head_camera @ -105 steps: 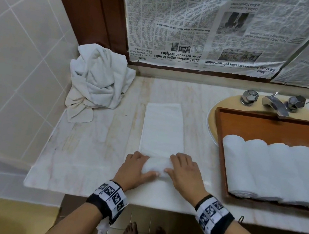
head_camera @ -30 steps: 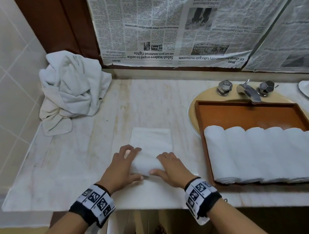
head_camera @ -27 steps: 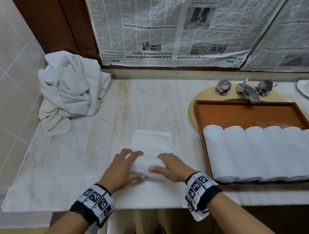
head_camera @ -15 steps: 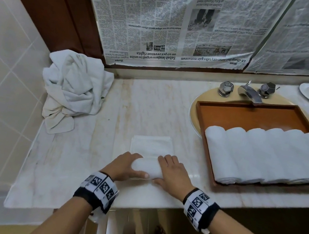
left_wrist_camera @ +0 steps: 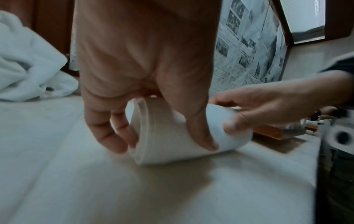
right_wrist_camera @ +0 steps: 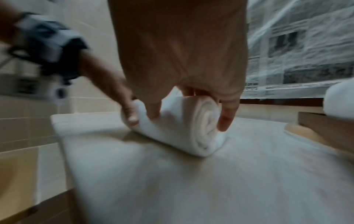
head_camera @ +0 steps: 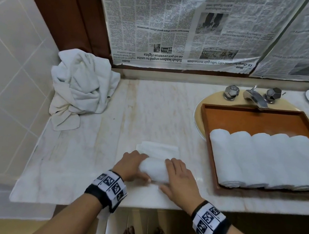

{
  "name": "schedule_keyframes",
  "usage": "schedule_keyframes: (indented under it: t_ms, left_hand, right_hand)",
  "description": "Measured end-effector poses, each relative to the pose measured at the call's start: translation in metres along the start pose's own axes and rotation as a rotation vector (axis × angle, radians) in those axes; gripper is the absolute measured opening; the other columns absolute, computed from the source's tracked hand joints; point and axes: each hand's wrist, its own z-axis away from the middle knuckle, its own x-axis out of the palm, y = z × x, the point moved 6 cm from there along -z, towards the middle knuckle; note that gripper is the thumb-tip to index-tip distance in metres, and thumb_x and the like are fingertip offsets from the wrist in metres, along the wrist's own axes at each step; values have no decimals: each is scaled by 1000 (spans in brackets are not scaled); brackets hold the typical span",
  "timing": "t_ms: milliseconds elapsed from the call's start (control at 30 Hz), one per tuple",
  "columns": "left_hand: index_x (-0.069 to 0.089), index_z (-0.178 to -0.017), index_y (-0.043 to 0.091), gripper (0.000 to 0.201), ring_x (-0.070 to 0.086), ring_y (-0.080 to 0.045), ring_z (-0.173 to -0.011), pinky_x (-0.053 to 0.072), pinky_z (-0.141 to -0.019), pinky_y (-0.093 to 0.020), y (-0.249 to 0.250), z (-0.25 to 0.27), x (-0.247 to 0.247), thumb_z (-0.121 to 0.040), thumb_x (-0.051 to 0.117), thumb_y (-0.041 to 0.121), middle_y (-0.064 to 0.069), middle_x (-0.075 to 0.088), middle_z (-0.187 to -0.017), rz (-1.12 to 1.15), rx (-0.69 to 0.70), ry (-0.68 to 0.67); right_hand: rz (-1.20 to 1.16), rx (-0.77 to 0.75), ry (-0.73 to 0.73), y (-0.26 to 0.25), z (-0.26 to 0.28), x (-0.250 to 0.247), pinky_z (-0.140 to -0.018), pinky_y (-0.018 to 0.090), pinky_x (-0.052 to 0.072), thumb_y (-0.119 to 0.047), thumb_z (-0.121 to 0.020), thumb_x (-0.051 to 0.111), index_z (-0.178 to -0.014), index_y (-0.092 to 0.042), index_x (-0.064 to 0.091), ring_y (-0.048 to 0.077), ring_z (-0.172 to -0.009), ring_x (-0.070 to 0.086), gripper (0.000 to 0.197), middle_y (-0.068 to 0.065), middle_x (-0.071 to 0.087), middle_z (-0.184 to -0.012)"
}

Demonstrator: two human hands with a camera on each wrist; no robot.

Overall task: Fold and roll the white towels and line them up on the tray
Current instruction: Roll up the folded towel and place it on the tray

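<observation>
As both hands curl over it, left hand (head_camera: pixel 131 166) and right hand (head_camera: pixel 179 177) grip a half-rolled towel (head_camera: pixel 153 170) at the counter's near edge; uneven pressure could cone the roll (flat tail (head_camera: pixel 157 149) remaining), beyond, the tray (head_camera: pixel 253 119).

Towel roll (head_camera: pixel 153 169): I find it thicker than in the earlier views, lower centre of the frame.
Flat strip (head_camera: pixel 158 150): much shorter; only a short length shows above the roll.
Left hand (head_camera: pixel 131 167): I note it has moved up with the roll.
Right hand (head_camera: pixel 179 180): likewise advanced, fingers over the roll's right end.
</observation>
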Motion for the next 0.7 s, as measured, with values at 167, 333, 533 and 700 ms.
schedule_keyframes:
  t_ms: [167,333,533,700]
  left_hand:
    - [34,-149,32,92,40,-32,-128,38,-104,-42,6,5,5,-74,78,59,-4,40,-143,-15,-28,-31]
    - [17,-153,44,92,39,-30,-119,44,-97,-38,12,27,28,-80,72,57,6,17,-154,-40,60,207]
    - [29,-146,44,85,51,-24,-120,45,-96,-41,3,2,8,-76,73,62,4,39,-138,-70,-37,-21]
    - [37,-146,40,91,40,-30,-134,35,-111,-50,3,-17,-6,-69,80,61,1,41,-145,-38,-24,-219]
  right_hand:
    - [-99,18,-105,10,-19,-1,-92,37,46,-46,-88,65,-137,-11,42,28,-121,45,64,9,45,-133]
    - [-288,59,-418,22,-42,-17,-99,34,37,-50,-85,71,-140,-11,41,26,-126,43,74,9,45,-138]
    - [-117,49,-129,16,-20,-20,-92,44,45,-57,-87,58,-146,-16,36,29,-122,49,75,6,46,-140]
    - [80,80,-58,2,-6,-3,-72,44,51,-59,-66,68,-134,-15,42,31,-110,53,86,9,53,-128]
